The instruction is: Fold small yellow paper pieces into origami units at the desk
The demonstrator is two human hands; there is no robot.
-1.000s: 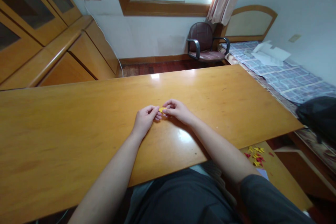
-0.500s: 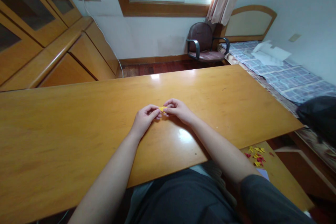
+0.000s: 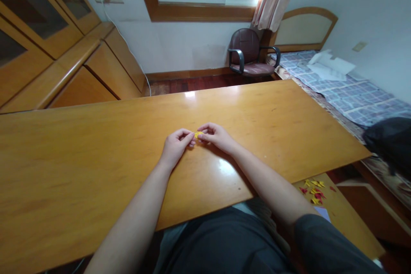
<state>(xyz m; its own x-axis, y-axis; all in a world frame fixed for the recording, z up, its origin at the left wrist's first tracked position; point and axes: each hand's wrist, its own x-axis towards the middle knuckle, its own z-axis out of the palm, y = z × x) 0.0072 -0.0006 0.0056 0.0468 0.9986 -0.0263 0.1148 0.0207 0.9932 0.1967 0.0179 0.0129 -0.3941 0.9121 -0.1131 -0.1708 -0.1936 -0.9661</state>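
Observation:
A small yellow paper piece (image 3: 197, 135) is pinched between the fingertips of both hands, just above the wooden table (image 3: 96, 145). My left hand (image 3: 175, 145) rests on the table with its fingers curled onto the paper's left end. My right hand (image 3: 216, 137) meets it from the right, thumb and fingers closed on the other end. Most of the paper is hidden by the fingers.
Several small red and yellow folded paper pieces (image 3: 313, 190) lie on a lower wooden surface at my right. A dark chair (image 3: 248, 53) stands beyond the table. A bed (image 3: 353, 94) with white papers and a black bag (image 3: 390, 139) runs along the right. Wooden cabinets (image 3: 48, 51) line the left.
Both hands stay together at the same spot on the table. Only the fingertips shift slightly on the yellow paper.

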